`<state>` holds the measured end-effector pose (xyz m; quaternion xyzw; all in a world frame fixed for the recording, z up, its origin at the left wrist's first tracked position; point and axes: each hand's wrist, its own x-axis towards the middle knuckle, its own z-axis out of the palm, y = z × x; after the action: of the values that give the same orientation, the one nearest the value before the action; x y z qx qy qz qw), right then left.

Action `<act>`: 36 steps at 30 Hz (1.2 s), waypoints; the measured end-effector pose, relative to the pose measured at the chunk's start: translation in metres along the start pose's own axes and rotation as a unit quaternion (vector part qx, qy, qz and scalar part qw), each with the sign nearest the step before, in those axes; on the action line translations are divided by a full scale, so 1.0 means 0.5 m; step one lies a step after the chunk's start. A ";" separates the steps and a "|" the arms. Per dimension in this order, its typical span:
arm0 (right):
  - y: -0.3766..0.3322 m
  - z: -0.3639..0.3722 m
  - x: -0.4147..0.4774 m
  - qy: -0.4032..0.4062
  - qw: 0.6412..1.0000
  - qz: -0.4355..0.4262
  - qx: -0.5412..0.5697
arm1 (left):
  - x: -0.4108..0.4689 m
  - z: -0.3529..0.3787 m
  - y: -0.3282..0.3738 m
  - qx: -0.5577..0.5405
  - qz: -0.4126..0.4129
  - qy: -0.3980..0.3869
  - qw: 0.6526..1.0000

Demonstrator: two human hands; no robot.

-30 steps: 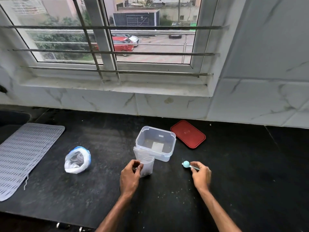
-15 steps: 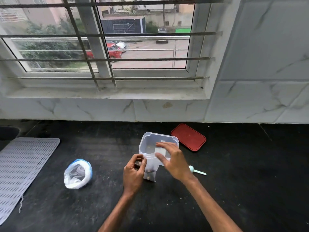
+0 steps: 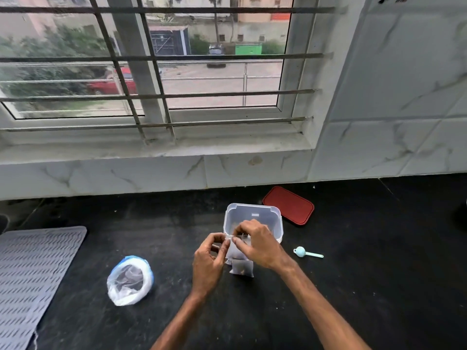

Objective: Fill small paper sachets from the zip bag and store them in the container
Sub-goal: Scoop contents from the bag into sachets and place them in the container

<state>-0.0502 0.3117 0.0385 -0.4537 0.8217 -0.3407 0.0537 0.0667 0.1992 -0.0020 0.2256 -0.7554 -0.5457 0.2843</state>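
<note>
**Left hand** [image 3: 208, 260]: fingers curled, pinching the left top edge of the sachet. The fingertips overlap, so the exact grip is hard to read.

**Right hand** [image 3: 259, 245]: thumb and forefinger pinch the same top edge from the right. The knuckles cover the sachet's mouth.

**Sachet** [image 3: 241, 268]: small and translucent, held upright just in front of the container. Only its lower half shows below the hands. There are dark contents at the bottom, too blurred to identify.

**Container** [image 3: 255, 209]: clear plastic, lid off, standing on the counter behind the hands. Its near wall is hidden by them.

**Scoop** [image 3: 307, 253]: pale teal, lying flat to the right of the container, apart from it.

**Lid** [image 3: 288, 205]: red, flat on the counter beside the container's far right corner.

**Zip bag** [image 3: 130, 280]: blue-rimmed, mouth open, well left of the hands. Its contents are indistinct.

**Mat** [image 3: 38, 274]: grey and ribbed, cut off at the left edge.

**Counter** [image 3: 366, 274]: black.
</note>
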 end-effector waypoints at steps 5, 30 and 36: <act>-0.030 0.014 -0.011 0.013 0.999 0.014 -0.032 | 0.000 -0.027 0.003 0.004 0.029 -0.029 0.999; -0.083 0.048 -0.072 0.066 0.989 0.063 -0.117 | -0.035 -0.094 0.011 -0.005 -0.005 -0.063 0.998; -0.075 0.051 -0.087 0.114 0.978 0.073 -0.158 | -0.038 -0.089 0.004 -0.040 -0.019 -0.080 0.996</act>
<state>0.0117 0.3196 0.0323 -0.3538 0.8965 -0.2517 -0.0881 0.1106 0.1813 0.0072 0.1841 -0.7488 -0.5971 0.2211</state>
